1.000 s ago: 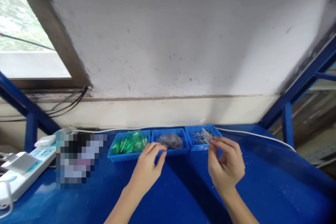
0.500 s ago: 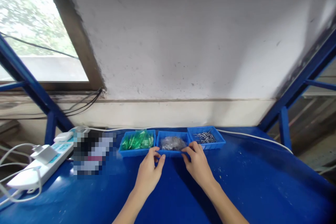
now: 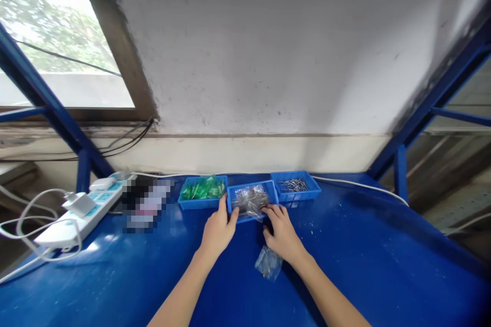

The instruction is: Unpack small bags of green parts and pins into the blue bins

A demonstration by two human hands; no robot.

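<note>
Since the earlier frame, the middle blue tray (image 3: 273, 193) is shifted out of line, and a loose clear bag (image 3: 269, 264) is newly seen in front of it, by the right hand (image 3: 282, 232). The tray's left end is held in the left hand's (image 3: 218, 227) grip. Its front right corner is met by the right fingers; whether that grip is closed cannot be told.

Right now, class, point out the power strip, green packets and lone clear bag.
Power strip (image 3: 100, 198): head view, socketed top.
Green packets (image 3: 204, 189): head view, pile's middle.
Lone clear bag (image 3: 269, 264): head view, centre.
</note>
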